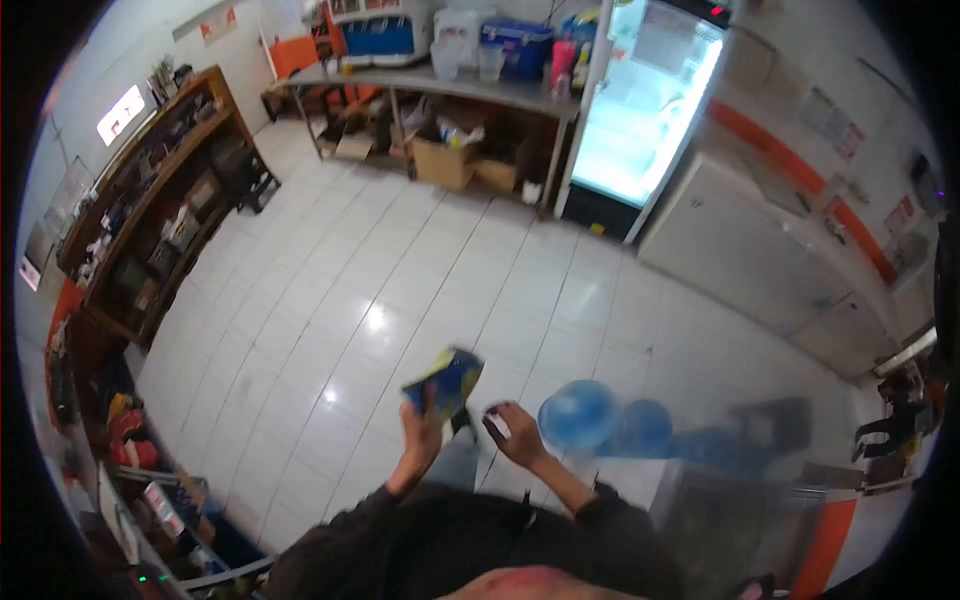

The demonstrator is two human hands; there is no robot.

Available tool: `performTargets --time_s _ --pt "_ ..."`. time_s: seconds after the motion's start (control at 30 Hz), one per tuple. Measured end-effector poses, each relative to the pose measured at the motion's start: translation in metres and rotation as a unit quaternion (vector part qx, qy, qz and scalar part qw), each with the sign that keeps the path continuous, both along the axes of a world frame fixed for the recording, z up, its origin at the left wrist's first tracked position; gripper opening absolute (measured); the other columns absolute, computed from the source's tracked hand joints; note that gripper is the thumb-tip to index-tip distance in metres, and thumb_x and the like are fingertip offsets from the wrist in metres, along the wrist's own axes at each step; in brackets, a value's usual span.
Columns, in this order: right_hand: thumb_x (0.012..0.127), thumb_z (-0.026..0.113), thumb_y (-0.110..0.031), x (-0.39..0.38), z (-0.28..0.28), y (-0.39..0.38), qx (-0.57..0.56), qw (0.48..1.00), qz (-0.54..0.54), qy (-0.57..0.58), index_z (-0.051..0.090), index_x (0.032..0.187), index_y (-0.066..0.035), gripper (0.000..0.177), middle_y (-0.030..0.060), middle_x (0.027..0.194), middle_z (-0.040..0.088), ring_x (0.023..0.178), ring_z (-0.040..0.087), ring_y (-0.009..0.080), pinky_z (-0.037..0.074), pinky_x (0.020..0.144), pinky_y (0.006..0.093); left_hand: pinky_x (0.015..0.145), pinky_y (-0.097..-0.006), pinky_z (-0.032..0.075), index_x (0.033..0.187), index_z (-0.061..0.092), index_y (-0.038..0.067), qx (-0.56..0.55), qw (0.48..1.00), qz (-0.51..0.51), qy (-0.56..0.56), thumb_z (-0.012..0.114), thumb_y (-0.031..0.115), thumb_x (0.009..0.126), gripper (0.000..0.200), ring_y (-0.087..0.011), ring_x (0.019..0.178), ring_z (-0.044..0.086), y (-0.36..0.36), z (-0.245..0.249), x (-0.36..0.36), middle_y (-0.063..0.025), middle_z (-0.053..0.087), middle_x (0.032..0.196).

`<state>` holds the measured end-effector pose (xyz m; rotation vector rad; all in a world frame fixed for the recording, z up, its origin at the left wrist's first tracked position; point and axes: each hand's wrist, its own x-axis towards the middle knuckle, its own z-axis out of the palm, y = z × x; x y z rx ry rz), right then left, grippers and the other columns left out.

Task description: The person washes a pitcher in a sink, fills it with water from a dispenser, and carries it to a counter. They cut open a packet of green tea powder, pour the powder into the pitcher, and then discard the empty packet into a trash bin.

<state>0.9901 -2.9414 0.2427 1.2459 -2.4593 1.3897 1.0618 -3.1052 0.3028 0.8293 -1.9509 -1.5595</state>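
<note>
From where I stand, both forearms (565,485) reach forward from dark sleeves (340,535), bent at the elbows, the hands up in front of the body above the floor. The left hand (422,432) points away from the chest, its fingers and thumb closed on the lower part of a packet (455,378). That packet sits upright and a little tilted in the grip, dark blue with yellow patches, flat-sided and shiny, like thin crinkled film. The right hand (514,434) is just beside it, apart from the packet, wrist turned inward, fingers curled round toward the thumb; I cannot tell whether the tips meet or pinch something small.

Near the right hand stand round blue jugs (580,415) of smooth, see-through plastic. Beyond spreads the floor (330,300), glossy pale tiles with thin dark joints. A brown shelf (128,212) curves along the left. Farther off, a metal bench (480,88) carries a boxy blue cooler (518,50), with a cardboard box (441,165) underneath, and a lit glass-door fridge (640,120) glows beside it.
</note>
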Motion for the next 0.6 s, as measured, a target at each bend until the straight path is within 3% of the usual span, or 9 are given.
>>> performTargets --time_s 0.2,0.3,0.33,0.37,0.43,0.5,0.53,0.57,0.6 --pt "0.071 0.075 -0.009 -0.073 0.013 -0.164 -0.197 0.96 -0.097 -0.175 0.037 0.127 -0.002 0.069 0.0119 0.112 0.052 0.104 0.054 0.025 0.047 0.086 0.0349 0.093 -0.0258 0.038 0.131 0.042 0.002 0.093 0.98 -0.056 0.167 0.038 0.023 0.099 0.038 -0.0155 0.111 0.049 -0.07 0.039 -0.16 -0.0139 0.05 0.125" --pt "0.071 0.075 -0.01 -0.147 0.017 -0.193 -0.243 0.936 -0.148 -0.209 0.037 0.127 -0.002 0.068 0.0122 0.114 0.051 0.106 0.054 0.0252 0.047 0.087 0.0354 0.084 -0.0372 0.046 0.134 0.036 0.008 0.307 0.937 0.018 0.164 0.037 0.03 0.099 0.041 -0.0201 0.099 0.052 -0.078 0.006 -0.234 -0.0118 0.053 0.116" --pt "0.071 0.075 -0.01 -0.174 0.017 -0.197 -0.249 0.932 -0.155 -0.215 0.037 0.127 -0.002 0.068 0.0122 0.114 0.051 0.106 0.053 0.0253 0.047 0.087 0.0356 0.091 -0.0409 0.04 0.135 0.034 0.006 0.047 0.998 0.041 0.008 0.036 0.03 0.099 0.043 -0.0233 0.108 0.048 -0.081 -0.032 -0.264 -0.0128 0.046 0.126" --pt "0.072 0.075 -0.01 -0.203 0.015 -0.202 -0.254 0.929 -0.161 -0.218 0.037 0.127 -0.002 0.068 0.0123 0.114 0.051 0.107 0.053 0.0254 0.046 0.087 0.0357 0.098 -0.0446 0.035 0.137 0.032 0.004 -0.219 0.963 0.061 -0.144 0.036 0.03 0.098 0.046 -0.0265 0.116 0.045 -0.088 -0.063 -0.296 -0.0138 0.039 0.136" --pt "0.072 0.075 -0.01 -0.259 0.01 -0.211 -0.26 0.924 -0.17 -0.223 0.037 0.127 -0.002 0.067 0.0125 0.115 0.05 0.107 0.052 0.0256 0.046 0.088 0.0361 0.105 -0.0456 0.024 0.14 0.026 0.002 -0.06 0.98 -0.029 0.19 0.034 0.03 0.098 0.051 -0.0277 0.122 0.041 -0.111 0.013 -0.353 -0.0146 0.029 0.144" --pt "0.072 0.074 -0.01 -0.318 0.004 -0.224 -0.263 0.922 -0.172 -0.225 0.037 0.127 -0.002 0.067 0.0127 0.116 0.05 0.108 0.052 0.0258 0.046 0.089 0.0364 0.108 -0.043 0.017 0.142 0.021 0.002 -0.087 0.985 -0.049 0.144 0.031 0.026 0.098 0.051 -0.0277 0.127 0.036 -0.13 0.042 -0.394 -0.016 0.023 0.147" --pt "0.073 0.074 -0.01 -0.349 0.002 -0.232 -0.266 0.922 -0.167 -0.228 0.037 0.128 -0.002 0.067 0.0128 0.116 0.05 0.109 0.051 0.0259 0.046 0.089 0.0366 0.108 -0.0432 0.017 0.143 0.02 0.002 -0.405 0.907 -0.045 -0.107 0.032 0.025 0.098 0.052 -0.0285 0.13 0.033 -0.138 0.04 -0.422 -0.0166 0.021 0.148" --pt "0.073 0.074 -0.01 -0.377 0.002 -0.241 -0.269 0.921 -0.163 -0.228 0.037 0.128 -0.002 0.066 0.0129 0.117 0.049 0.109 0.051 0.026 0.045 0.089 0.0367 0.108 -0.0435 0.016 0.143 0.019 0.002 -0.652 0.675 -0.038 -0.343 0.033 0.024 0.098 0.052 -0.0294 0.132 0.029 -0.146 0.042 -0.449 -0.0173 0.018 0.149" --pt "0.073 0.074 -0.011 -0.408 0.002 -0.25 -0.276 0.922 -0.152 -0.227 0.037 0.128 -0.002 0.066 0.013 0.117 0.049 0.11 0.051 0.0261 0.045 0.09 0.0369 0.108 -0.0435 0.016 0.143 0.019 0.002 -0.651 0.678 -0.025 -0.34 0.033 0.024 0.098 0.052 -0.0294 0.132 0.029 -0.156 0.048 -0.482 -0.0173 0.018 0.149"
